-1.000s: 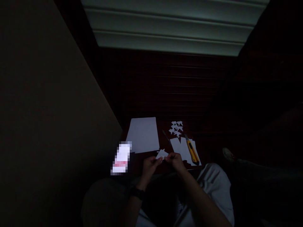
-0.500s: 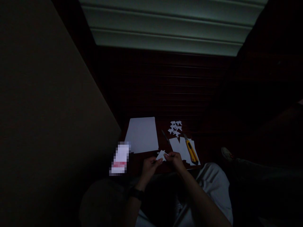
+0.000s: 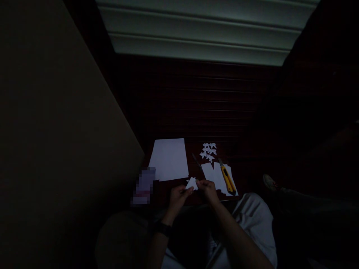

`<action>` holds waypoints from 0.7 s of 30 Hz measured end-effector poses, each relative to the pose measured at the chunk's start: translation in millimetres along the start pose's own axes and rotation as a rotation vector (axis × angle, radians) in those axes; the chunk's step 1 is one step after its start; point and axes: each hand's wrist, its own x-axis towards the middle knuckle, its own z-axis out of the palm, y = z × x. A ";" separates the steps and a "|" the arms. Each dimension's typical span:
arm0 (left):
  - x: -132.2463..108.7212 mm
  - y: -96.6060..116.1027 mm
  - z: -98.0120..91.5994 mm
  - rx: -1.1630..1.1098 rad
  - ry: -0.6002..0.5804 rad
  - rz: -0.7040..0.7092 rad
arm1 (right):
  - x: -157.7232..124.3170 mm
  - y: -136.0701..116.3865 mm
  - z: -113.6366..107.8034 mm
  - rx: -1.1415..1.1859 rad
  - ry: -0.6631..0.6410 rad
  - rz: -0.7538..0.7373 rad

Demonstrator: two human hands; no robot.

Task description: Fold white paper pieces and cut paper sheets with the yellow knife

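I hold the white paper piece (image 3: 191,183) between two pinched hands: left hand (image 3: 177,196) on its near edge, right hand (image 3: 208,189) on its right; long axis unclear.

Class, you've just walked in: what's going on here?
The left hand pinches a small white paper piece, with the right hand at its edge, over a dark table. To the right, a yellow cutter lies on white sheets; beyond those sit several small paper shapes. A larger white sheet lies at the left.
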 end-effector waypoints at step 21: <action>2.8 65.4 -31.7 1.201 0.592 0.284 | 1.1 6.7 -4.0 0.083 -0.043 0.009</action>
